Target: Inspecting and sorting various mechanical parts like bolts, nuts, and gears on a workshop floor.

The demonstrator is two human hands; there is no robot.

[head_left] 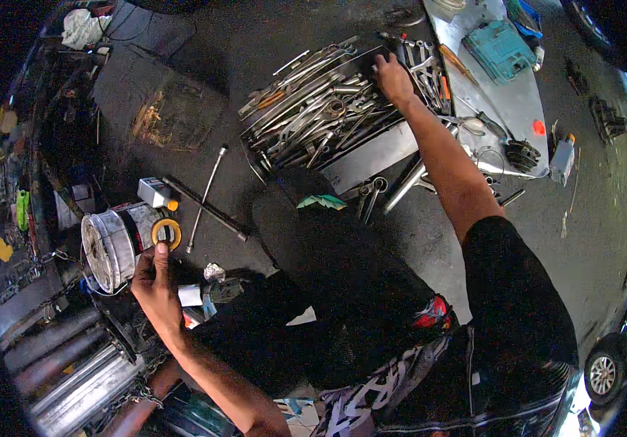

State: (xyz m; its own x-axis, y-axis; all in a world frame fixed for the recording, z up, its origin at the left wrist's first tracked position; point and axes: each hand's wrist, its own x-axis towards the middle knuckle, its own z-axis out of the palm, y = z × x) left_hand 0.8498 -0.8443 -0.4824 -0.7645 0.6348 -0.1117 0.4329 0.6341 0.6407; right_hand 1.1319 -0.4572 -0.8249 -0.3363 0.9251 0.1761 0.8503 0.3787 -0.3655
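Note:
My right hand (395, 79) reaches into the far right part of an open metal toolbox (371, 156), its fingers bent down and partly hidden. Around it lie wrenches (424, 69), and a heap of spanners and sockets (313, 120) fills the wider tray to its left. At the left, my left hand (155, 288) is raised with thumb and fingertip pinched together by a small dark piece too small to name. Just beyond the thumb shows a yellow ring (175, 234), in front of a whitish bucket (113, 247) lying on its side; whether the hand touches the ring, I cannot tell.
A white bottle (155, 192), a cross-shaped lug wrench (206, 200) and crumpled foil (214, 272) lie left of my legs. Right of the toolbox, a metal sheet (528, 131) carries a teal case (500, 49), screwdriver and pliers. Metal cylinders (88, 386) and chains border the lower left.

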